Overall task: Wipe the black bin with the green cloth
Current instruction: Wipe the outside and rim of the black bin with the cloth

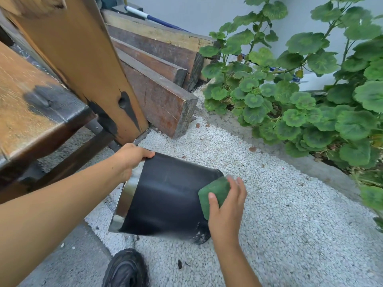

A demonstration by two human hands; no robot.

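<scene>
Gravel [269,204] fills the lower frame, where the black bin [165,195] lies tilted, its inside hidden. At centre, the left hand [129,160] grips its shiny rim; the right hand [227,208] presses the green cloth [215,193] against the bin's wall.

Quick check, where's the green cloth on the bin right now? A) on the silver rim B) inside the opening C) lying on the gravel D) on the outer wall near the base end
D: the right hand presses the green cloth flat against the black bin's outer wall near its base, while the left hand grips the silver rim.
</scene>
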